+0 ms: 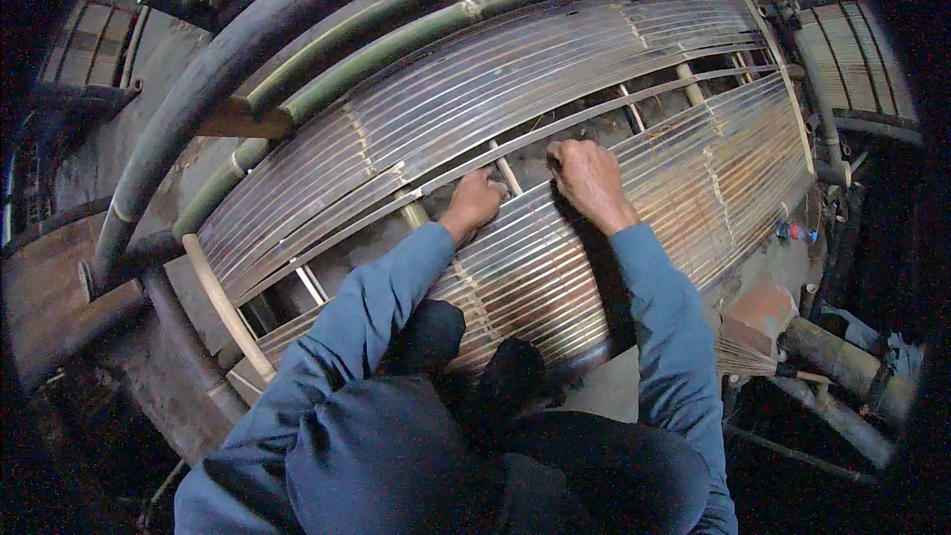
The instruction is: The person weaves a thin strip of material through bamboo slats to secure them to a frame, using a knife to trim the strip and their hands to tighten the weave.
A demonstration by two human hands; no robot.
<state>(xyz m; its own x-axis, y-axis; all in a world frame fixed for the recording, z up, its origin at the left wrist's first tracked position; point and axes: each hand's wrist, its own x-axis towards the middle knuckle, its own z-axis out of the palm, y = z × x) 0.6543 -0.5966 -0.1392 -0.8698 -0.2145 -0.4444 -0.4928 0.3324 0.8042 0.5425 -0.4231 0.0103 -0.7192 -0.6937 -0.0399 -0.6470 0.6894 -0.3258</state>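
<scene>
I am over a slatted bamboo bench (555,59), its thin strips running lengthwise across several light cross-sticks. Between the far and near groups of slats runs a long gap, with a single loose-looking bamboo strip (570,119) lying along it. My left hand (474,204) is closed at the edge of the near slats (540,282), beside a pale cross-stick (506,170). To its right, my right hand (592,178) is also closed, fingers bent down over the gap. Whatever either hand grips, if anything, is hidden by the fingers.
Thick bamboo poles (416,25) curve along the far side, forming a rail. Pale end bars (228,307) border the bench. At the right lie a small bottle-like object (795,232), a reddish-brown piece (758,309) and a bamboo pole (847,367). My dark-clothed legs (386,446) are close below.
</scene>
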